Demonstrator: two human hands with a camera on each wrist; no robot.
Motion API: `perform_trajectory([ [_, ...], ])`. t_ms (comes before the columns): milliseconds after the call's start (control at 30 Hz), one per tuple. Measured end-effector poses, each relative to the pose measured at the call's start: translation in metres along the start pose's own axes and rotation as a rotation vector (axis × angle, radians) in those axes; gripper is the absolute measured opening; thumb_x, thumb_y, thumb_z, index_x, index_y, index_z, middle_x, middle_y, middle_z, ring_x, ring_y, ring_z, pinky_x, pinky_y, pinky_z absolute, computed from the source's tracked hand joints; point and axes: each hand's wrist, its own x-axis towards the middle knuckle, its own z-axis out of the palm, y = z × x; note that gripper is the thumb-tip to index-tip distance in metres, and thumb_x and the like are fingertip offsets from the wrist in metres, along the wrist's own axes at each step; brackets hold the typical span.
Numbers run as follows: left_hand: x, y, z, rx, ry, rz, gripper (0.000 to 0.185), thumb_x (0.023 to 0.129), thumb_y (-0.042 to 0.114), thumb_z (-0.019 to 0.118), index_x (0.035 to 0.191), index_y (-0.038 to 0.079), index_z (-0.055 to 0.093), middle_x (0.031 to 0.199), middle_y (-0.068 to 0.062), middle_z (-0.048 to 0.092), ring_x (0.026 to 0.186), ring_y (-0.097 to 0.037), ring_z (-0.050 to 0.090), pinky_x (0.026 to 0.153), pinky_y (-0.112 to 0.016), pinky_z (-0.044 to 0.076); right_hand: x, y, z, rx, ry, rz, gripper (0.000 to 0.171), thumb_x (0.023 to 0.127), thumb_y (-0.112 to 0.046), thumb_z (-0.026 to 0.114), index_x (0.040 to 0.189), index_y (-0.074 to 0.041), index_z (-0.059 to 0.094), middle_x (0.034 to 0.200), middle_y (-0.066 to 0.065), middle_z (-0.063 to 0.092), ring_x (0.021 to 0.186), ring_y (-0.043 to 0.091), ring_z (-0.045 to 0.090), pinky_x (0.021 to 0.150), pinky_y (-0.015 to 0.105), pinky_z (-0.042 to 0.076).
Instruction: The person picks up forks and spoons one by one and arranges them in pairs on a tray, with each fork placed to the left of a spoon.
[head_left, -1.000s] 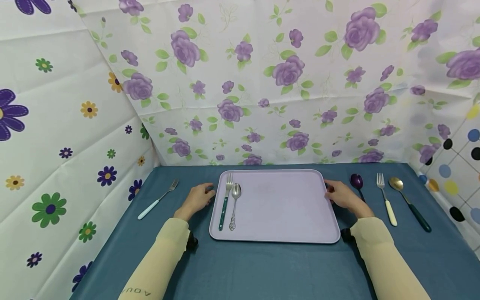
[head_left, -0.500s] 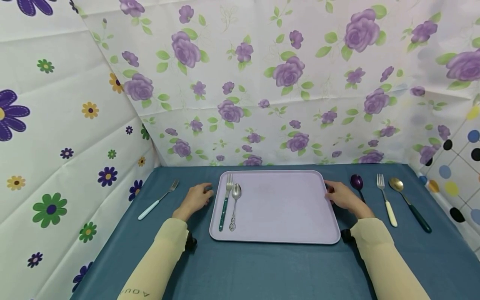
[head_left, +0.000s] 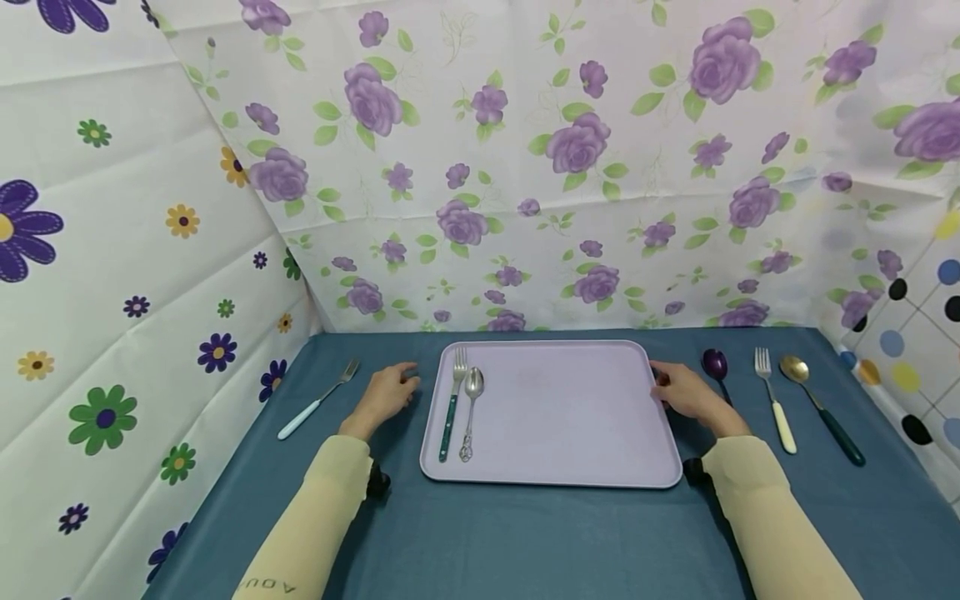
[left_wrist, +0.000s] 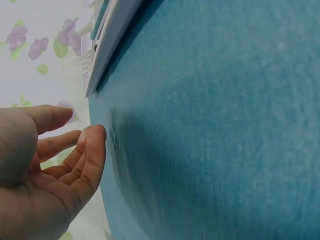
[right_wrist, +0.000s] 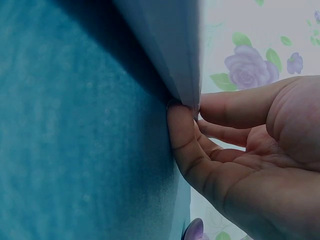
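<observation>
A lilac tray lies in the middle of the blue tablecloth. A green-handled fork and a silver spoon lie along its left side. My left hand rests on the cloth just left of the tray, holding nothing. In the left wrist view the left hand has relaxed fingers and is apart from the tray's rim. My right hand is at the tray's right edge. In the right wrist view the right hand pinches the tray's rim between thumb and finger.
A fork with a pale handle lies at the far left. Right of the tray lie a purple spoon, a cream-handled fork and a gold spoon with a dark handle. Flowered sheets wall in the table.
My left hand has drawn a little to the left, off the tray's left edge. The right hand and the tray have not moved.
</observation>
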Motion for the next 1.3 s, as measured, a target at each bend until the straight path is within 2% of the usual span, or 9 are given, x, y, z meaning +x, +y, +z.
perform_trajectory([
  [167, 0.000, -0.003, -0.004, 0.016, 0.018, 0.015, 0.045, 0.107, 0.016, 0.057, 0.148, -0.003, 0.054, 0.090, -0.013, 0.069, 0.073, -0.017, 0.064, 0.069, -0.035, 0.053, -0.001, -0.001, 0.000, 0.002, -0.003, 0.004, 0.060, 0.102, 0.000, 0.053, 0.154, 0.018, 0.030, 0.102, 0.021, 0.060, 0.085, 0.025, 0.064, 0.081, 0.042, 0.056],
  [433, -0.003, -0.009, -0.014, 0.041, 0.030, 0.026, 0.045, 0.108, 0.017, 0.055, 0.149, -0.002, 0.053, 0.103, -0.018, 0.070, 0.077, -0.022, 0.064, 0.068, -0.040, 0.051, -0.001, -0.001, 0.000, 0.024, -0.008, 0.000, 0.061, 0.102, 0.001, 0.052, 0.154, 0.019, 0.028, 0.106, 0.025, 0.060, 0.089, 0.029, 0.063, 0.078, 0.041, 0.057],
  [733, -0.002, -0.018, -0.023, 0.084, 0.051, 0.054, 0.044, 0.108, 0.015, 0.056, 0.146, -0.005, 0.055, 0.099, -0.016, 0.069, 0.071, -0.020, 0.060, 0.067, -0.039, 0.048, -0.001, -0.002, 0.001, 0.018, -0.001, 0.015, 0.060, 0.102, 0.001, 0.053, 0.154, 0.018, 0.030, 0.103, 0.022, 0.060, 0.087, 0.027, 0.062, 0.077, 0.039, 0.056],
  [900, -0.004, -0.023, -0.032, 0.113, 0.065, 0.076, 0.042, 0.107, 0.013, 0.056, 0.143, -0.008, 0.057, 0.098, -0.018, 0.069, 0.071, -0.022, 0.060, 0.071, -0.043, 0.048, 0.000, -0.002, 0.001, 0.022, -0.004, 0.016, 0.060, 0.102, 0.001, 0.053, 0.154, 0.018, 0.029, 0.106, 0.024, 0.060, 0.089, 0.028, 0.063, 0.079, 0.041, 0.057],
  [1100, -0.005, -0.029, -0.043, 0.133, 0.060, 0.067, 0.043, 0.107, 0.013, 0.055, 0.144, -0.008, 0.055, 0.108, -0.022, 0.067, 0.078, -0.025, 0.062, 0.072, -0.044, 0.050, -0.001, -0.003, 0.001, 0.018, -0.006, 0.006, 0.059, 0.102, 0.001, 0.052, 0.154, 0.019, 0.029, 0.104, 0.023, 0.060, 0.088, 0.027, 0.063, 0.078, 0.040, 0.057],
  [1300, -0.007, -0.031, -0.048, 0.145, 0.057, 0.061, 0.044, 0.108, 0.014, 0.055, 0.146, -0.008, 0.054, 0.113, -0.024, 0.065, 0.091, -0.032, 0.063, 0.081, -0.050, 0.051, -0.001, -0.003, 0.001, 0.009, 0.004, 0.012, 0.059, 0.102, 0.000, 0.051, 0.154, 0.018, 0.031, 0.105, 0.023, 0.061, 0.089, 0.028, 0.063, 0.081, 0.041, 0.057],
])
